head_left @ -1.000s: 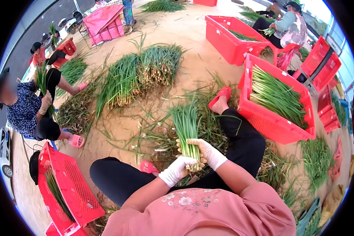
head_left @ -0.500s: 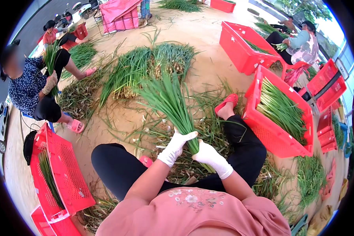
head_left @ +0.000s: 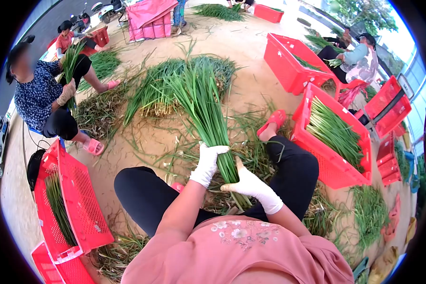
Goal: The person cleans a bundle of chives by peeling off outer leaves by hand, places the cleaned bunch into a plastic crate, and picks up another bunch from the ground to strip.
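Head view: the white-gloved right hand (head_left: 252, 183) spreads thumb and fingers around the paler base of a bundle of long green stalks (head_left: 212, 128); the white-gloved left hand (head_left: 206, 164) grips higher. Slender, glossy blades fan outward above brownish-green trimmings (head_left: 258, 158), before a green leafy pile (head_left: 158, 87).

A bunch of long-leaved greens (head_left: 207, 116) lies slantwise at the middle of the view, its narrow, loose leaf tips fanning toward 11 o'clock and its paler, closely gathered stalk ends pointing toward 5 o'clock. The gloved left hand (head_left: 207, 162) grips its middle, thumb across the stalks; the gloved right hand (head_left: 247, 182) touches it lower, at the 4 o'clock side.
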Demonstrator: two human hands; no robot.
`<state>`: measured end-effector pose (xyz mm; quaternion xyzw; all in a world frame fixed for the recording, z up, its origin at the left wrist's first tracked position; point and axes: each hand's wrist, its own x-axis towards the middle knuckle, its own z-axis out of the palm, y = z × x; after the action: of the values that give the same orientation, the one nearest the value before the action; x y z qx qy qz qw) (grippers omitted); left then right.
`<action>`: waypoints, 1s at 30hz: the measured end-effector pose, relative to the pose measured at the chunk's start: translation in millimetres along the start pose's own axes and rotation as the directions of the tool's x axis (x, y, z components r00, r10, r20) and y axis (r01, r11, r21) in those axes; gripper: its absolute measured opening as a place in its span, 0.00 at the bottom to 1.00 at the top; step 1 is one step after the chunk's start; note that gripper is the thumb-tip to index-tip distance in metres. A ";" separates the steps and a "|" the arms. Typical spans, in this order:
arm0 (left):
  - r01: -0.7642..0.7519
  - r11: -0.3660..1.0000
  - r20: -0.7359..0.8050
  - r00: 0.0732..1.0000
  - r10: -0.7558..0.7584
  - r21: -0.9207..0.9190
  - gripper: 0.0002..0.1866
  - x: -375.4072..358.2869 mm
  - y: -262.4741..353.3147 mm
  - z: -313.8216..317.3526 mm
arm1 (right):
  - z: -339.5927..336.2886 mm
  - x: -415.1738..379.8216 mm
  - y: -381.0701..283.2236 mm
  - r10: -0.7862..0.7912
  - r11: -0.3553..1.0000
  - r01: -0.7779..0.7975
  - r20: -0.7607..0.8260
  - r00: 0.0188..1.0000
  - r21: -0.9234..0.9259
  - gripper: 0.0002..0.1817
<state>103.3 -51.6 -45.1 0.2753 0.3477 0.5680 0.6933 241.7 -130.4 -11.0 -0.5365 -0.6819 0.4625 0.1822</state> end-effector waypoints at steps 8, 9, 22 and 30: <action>-0.418 0.826 0.322 0.896 0.307 0.378 0.32 -16.6 1.2 20.0 | -14.8 34.4 -35.6 -0.159 0.791 0.390 -0.457 0.875 0.471 0.46; -0.565 0.535 0.404 0.825 0.396 0.628 0.38 -26.7 2.8 27.8 | -19.2 36.6 -39.8 -0.104 0.713 0.396 -0.471 0.876 0.578 0.31; -0.785 -0.177 0.800 0.599 0.031 0.594 0.58 -86.2 56.6 116.3 | -75.3 -28.8 -18.0 0.223 0.001 0.758 -0.739 0.635 0.652 0.13; -0.649 0.401 0.474 0.753 0.456 0.646 0.45 -53.0 104.9 59.9 | -206.8 -142.5 4.4 0.334 0.013 0.953 -0.900 0.282 0.303 0.09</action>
<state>82.3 -81.3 81.6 0.7086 0.3662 0.5203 0.3050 449.2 -168.7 125.3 -0.1744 -0.1213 0.3267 0.9210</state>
